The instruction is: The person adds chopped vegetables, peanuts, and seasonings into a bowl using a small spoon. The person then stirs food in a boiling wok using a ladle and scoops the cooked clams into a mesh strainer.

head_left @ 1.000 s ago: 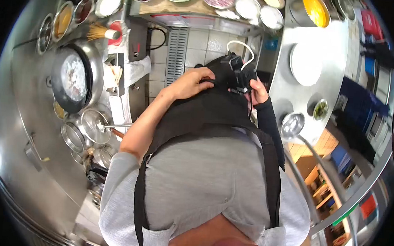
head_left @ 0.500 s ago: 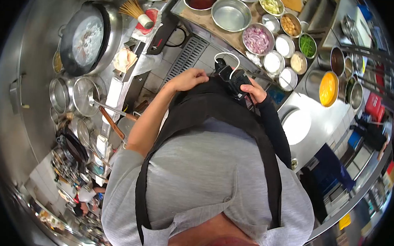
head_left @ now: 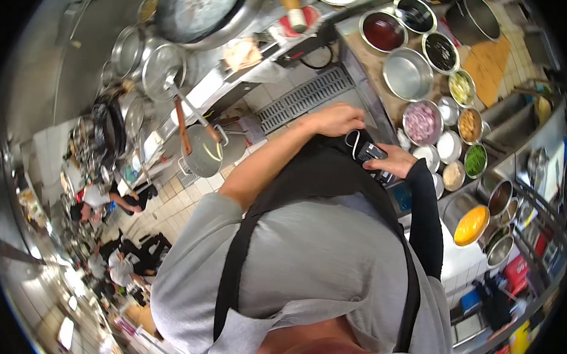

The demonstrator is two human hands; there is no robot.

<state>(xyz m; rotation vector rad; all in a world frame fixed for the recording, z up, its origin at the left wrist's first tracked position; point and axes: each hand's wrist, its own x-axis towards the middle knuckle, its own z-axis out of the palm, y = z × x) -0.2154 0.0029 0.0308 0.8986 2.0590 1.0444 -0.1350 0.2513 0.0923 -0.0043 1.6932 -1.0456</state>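
My left hand (head_left: pixel 338 120) is at the front of my waist, above the top of the black apron (head_left: pixel 321 172). Its fingers curl inward, and whatever lies inside them is hidden. In my right hand (head_left: pixel 395 160), at the end of a black sleeve, is a small black electronic device (head_left: pixel 372 153) held against the apron. A white cable (head_left: pixel 353 141) loops out beside the device, between both hands.
A large wok (head_left: pixel 205 12) with whitish liquid stands at upper left, near a strainer (head_left: pixel 164 72). Bowls of chopped red onion (head_left: pixel 422 123), dark red liquid (head_left: pixel 383 31) and yellow liquid (head_left: pixel 471 224) line the right. A floor grate (head_left: pixel 306 99) lies ahead. People (head_left: pixel 99 197) are farther left.
The view has turned, so the wok and bowls sit farther right and more people show at left. Both hands remain at the waist, the right one still on the device.
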